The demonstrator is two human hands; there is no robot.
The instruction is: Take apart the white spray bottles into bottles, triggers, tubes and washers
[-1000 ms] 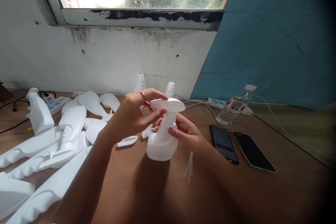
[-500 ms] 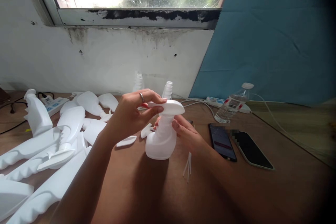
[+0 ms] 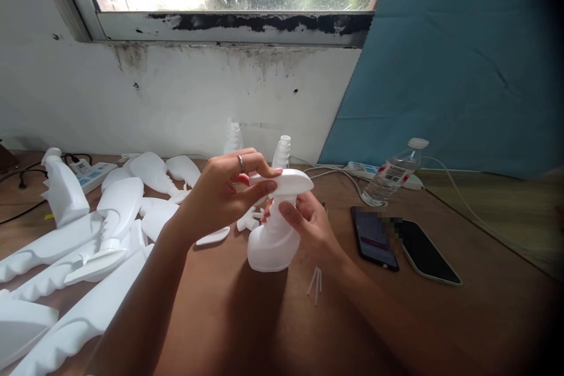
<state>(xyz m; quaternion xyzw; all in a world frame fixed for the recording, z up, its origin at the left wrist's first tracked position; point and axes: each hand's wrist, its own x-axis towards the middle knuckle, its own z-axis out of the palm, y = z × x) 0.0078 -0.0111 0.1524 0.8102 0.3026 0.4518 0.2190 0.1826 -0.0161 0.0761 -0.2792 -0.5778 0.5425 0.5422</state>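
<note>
A translucent white plastic bottle [image 3: 273, 247] is held upright over the brown table in front of me. On its neck sits a smooth white spray head cover [image 3: 294, 180], its rounded end to the right. My left hand [image 3: 240, 179], with a ring on one finger, pinches the cover's left end between thumb and fingers. Around the bottle's neck my right hand [image 3: 311, 220] is closed, thumb in front and fingers behind. Small white trigger parts [image 3: 249, 220] lie just left of the bottle, near a flat white piece [image 3: 213, 237].
Several white bottles [image 3: 118, 200] are heaped at the left. Thin white tubes [image 3: 315, 286] lie below my right hand. To the right are two phones [image 3: 374, 238] and a tilted water bottle [image 3: 392, 173]. More ribbed bottles [image 3: 282, 153] stand at the back near a power strip [image 3: 361, 170].
My right hand has shifted its grip, with the thumb now lying across the front of the bottle's neck. The bottle and cover have moved slightly right.
</note>
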